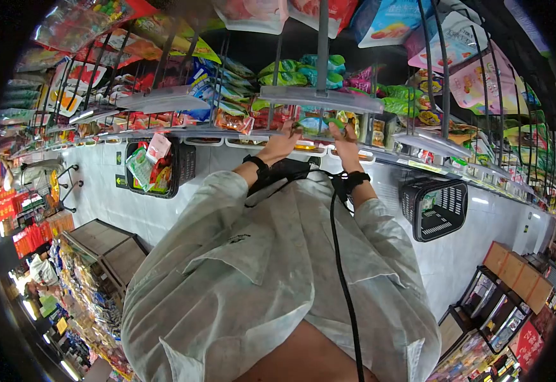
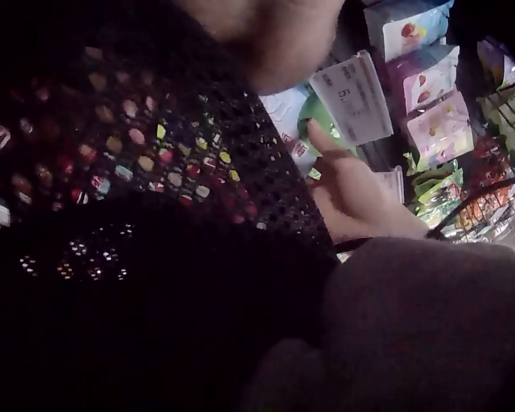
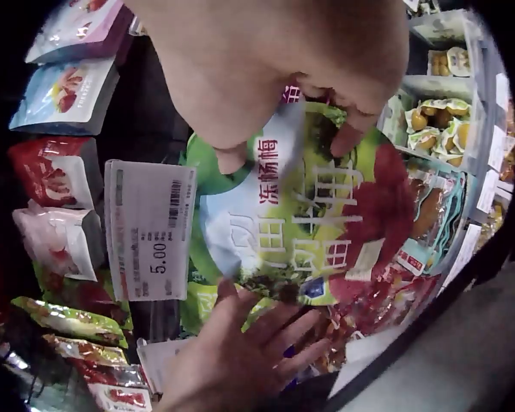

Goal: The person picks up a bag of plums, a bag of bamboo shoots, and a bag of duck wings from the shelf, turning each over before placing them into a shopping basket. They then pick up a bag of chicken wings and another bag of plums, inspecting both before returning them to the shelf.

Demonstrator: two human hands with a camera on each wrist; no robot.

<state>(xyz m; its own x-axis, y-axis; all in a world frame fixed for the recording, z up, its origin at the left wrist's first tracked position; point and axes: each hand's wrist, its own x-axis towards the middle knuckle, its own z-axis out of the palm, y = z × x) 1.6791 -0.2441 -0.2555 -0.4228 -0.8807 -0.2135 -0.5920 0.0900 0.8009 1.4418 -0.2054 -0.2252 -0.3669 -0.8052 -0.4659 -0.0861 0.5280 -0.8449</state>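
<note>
A green snack bag (image 1: 315, 125) with a red fruit picture lies between the two hands at the shelf front. My right hand (image 1: 347, 145) grips one end of it; in the right wrist view that hand (image 3: 283, 69) has thumb and fingertips on the bag (image 3: 283, 215). At the opposite end, my left hand (image 1: 279, 145) holds the edge, its thumb over the front and its other fingers spread, as the right wrist view shows of this hand (image 3: 240, 356). Only part of the bag (image 2: 296, 120) appears in the left wrist view, partly covered by the left hand (image 2: 275, 34).
Hanging bags and price tags (image 3: 150, 232) surround the hands, with metal hooks (image 1: 322, 51) above. A filled black basket (image 1: 185, 167) stands on the floor at left, another basket (image 1: 434, 210) at right. Clear bins (image 3: 442, 90) of small packs line the lower shelf.
</note>
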